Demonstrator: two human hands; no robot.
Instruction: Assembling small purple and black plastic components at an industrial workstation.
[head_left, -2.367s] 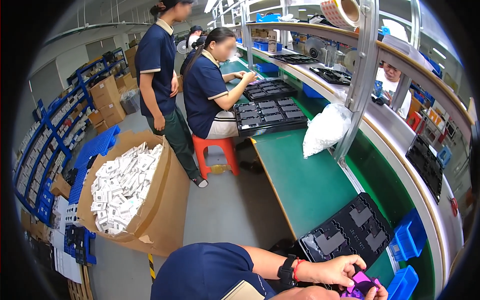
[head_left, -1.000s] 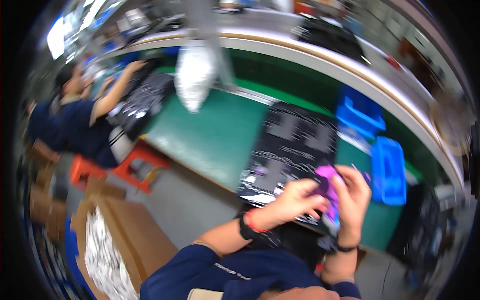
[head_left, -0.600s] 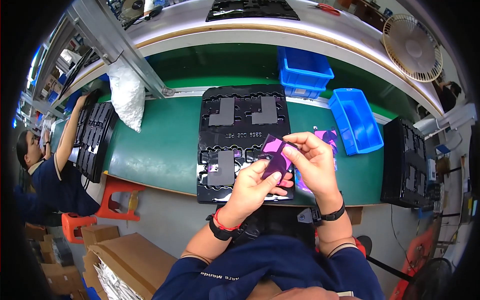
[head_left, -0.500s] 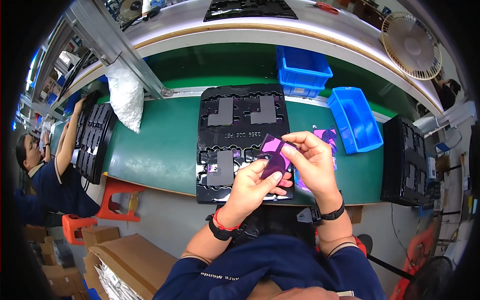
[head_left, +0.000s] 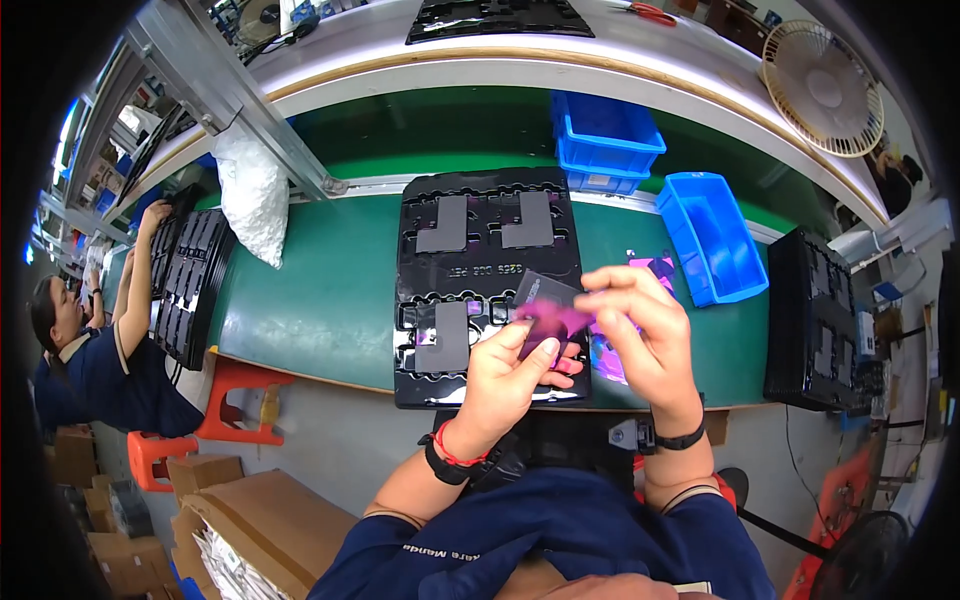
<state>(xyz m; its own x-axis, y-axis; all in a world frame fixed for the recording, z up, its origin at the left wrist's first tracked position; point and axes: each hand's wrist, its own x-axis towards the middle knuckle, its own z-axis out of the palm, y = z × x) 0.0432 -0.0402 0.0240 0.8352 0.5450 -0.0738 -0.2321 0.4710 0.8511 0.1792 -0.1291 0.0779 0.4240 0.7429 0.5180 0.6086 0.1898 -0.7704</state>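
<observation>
My left hand (head_left: 505, 378) pinches a thin dark flat piece (head_left: 545, 288) between thumb and fingers, above the lower right part of a black moulded tray (head_left: 425, 275). Over that piece stretches a glossy magenta film (head_left: 563, 317), smeared by motion. At the film's right end are the closed fingertips of my right hand (head_left: 648, 340), which seem to grip it. L-shaped grey pieces lie in the tray's two far pockets and its near left one. Beneath my hands, the near right pocket is mostly hidden.
Magenta film pieces (head_left: 655, 268) lie on the green table (head_left: 310, 310), right of the tray. Beyond them stands a blue bin (head_left: 715, 240), with stacked blue bins (head_left: 607, 140) further back. Black tray stacks (head_left: 810, 320) flank the table. A co-worker (head_left: 100, 350) works at far left.
My right hand has moved slightly up and right from the flat piece, drawing the magenta film along. The piece's dark surface shows more now. My left hand has hardly moved.
</observation>
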